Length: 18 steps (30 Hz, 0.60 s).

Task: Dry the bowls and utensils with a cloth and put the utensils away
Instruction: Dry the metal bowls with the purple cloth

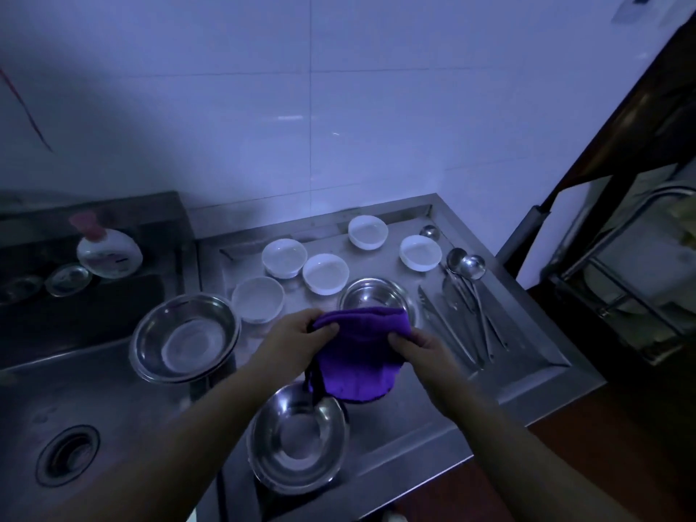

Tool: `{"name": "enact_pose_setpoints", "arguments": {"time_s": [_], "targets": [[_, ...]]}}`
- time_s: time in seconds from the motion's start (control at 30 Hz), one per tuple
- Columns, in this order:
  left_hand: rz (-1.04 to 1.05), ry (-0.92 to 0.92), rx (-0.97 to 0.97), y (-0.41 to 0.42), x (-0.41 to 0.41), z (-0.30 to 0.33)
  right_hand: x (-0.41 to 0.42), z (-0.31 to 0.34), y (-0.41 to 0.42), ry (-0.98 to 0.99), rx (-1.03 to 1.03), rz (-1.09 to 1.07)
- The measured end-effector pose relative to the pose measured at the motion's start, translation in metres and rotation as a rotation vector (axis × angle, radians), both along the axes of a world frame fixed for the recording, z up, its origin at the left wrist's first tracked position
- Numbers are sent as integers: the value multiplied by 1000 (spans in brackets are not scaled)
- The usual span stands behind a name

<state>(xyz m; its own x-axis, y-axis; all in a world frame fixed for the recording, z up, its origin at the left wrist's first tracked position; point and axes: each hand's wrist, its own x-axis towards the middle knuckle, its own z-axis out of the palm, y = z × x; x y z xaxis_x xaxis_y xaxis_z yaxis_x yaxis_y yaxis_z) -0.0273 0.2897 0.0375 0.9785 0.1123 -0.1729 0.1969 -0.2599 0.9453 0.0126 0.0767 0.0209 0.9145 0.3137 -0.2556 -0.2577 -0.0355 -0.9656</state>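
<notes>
Both hands, left hand (301, 335) and right hand (418, 346), grip a purple cloth (357, 356) above steel bowls (299, 438) on the worktop (489, 389).

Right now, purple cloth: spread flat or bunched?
Bunched: both hands, left and right, grip the purple cloth, which hangs gathered.

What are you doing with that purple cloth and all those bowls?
A person holds a purple cloth with both hands, left hand and right hand, above the steel counter. Five white bowls and three steel bowls sit around it. Spoons and tongs lie at the right, not yet put away.
</notes>
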Motion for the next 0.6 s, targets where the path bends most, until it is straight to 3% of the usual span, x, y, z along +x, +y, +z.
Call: {"name": "enact_pose_setpoints", "arguments": {"time_s": [0.13, 0.23, 0.4, 0.5, 0.6], "targets": [[-60, 22, -5, -49, 1, -20, 4, -8, -46, -80, -136, -7], [-227, 29, 248, -88, -11, -50, -3, -32, -89, -59, -384, 84], [-469, 305, 341, -144, -55, -109, -29, -86, -150, -16, -823, 493], [-424, 388, 253, -156, -69, -125, -30, -100, -165, -36, -879, 592], [-255, 403, 194, -158, -61, -129, -19, -103, -166, -34, -835, 530]]}}
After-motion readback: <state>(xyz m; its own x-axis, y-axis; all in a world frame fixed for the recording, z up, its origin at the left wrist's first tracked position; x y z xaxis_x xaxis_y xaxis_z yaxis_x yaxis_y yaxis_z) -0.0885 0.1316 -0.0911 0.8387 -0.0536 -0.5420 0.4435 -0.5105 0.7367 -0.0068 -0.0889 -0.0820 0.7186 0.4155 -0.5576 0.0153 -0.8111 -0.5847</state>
